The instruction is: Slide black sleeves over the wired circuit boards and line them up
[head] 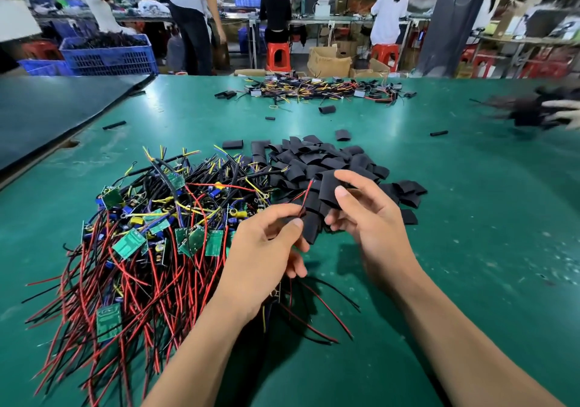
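Bright, even lighting, with daylight glare beyond the green table (470,234). Soft shadows lie on the table. Its far-right end is motion-blurred, and its edges bow.

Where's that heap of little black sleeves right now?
In the head view the pile of black sleeves lies in the middle of the green table, just beyond the right hand, with the tangle of wired circuit boards on its left.

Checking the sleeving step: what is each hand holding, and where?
Left hand pinches a red-and-black wire pair near its free ends; right hand holds a black sleeve by its right edge, between thumb and forefinger.
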`<state>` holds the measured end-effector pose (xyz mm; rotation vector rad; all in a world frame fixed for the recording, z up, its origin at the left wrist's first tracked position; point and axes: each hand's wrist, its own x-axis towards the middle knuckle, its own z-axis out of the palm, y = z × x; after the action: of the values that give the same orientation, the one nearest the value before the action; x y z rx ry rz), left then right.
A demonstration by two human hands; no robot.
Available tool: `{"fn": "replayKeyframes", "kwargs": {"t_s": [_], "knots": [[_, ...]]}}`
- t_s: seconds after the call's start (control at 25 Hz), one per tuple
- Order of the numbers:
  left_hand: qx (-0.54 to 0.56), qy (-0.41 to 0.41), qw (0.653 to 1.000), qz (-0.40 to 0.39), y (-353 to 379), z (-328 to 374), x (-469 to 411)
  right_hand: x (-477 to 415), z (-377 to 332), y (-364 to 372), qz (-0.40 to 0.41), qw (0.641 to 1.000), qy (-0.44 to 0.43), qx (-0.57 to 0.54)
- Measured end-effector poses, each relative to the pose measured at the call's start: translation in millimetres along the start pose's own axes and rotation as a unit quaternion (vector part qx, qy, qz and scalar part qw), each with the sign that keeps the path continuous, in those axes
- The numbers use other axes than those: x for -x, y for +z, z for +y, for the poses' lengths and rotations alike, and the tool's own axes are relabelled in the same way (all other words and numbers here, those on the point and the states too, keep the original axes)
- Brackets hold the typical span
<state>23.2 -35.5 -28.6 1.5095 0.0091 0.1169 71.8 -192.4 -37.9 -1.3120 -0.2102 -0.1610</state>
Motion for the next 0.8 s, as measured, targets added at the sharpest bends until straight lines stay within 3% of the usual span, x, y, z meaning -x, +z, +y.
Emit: {"fn": "replayKeyframes", "kwargs": {"t_s": [0.28, 0.52, 0.8], "knots": [[-0.025, -0.006, 1.000, 0.018, 2.6, -2.5, -0.8, -2.9, 0.9, 2.4, 0.063, 0.993, 0.031, -0.091], [-0.024, -0.020, 0.999, 0.026, 3.0, -0.3, -0.8, -2.3, -1.4, 4.2, 0.092, 0.995, 0.000, -0.045], [-0.027, -0.001, 0.999, 0.030, 3.0, 0.9, 0.9, 6.8, -2.5, 6.3, 0.034, 0.998, -0.032, 0.051]]}}
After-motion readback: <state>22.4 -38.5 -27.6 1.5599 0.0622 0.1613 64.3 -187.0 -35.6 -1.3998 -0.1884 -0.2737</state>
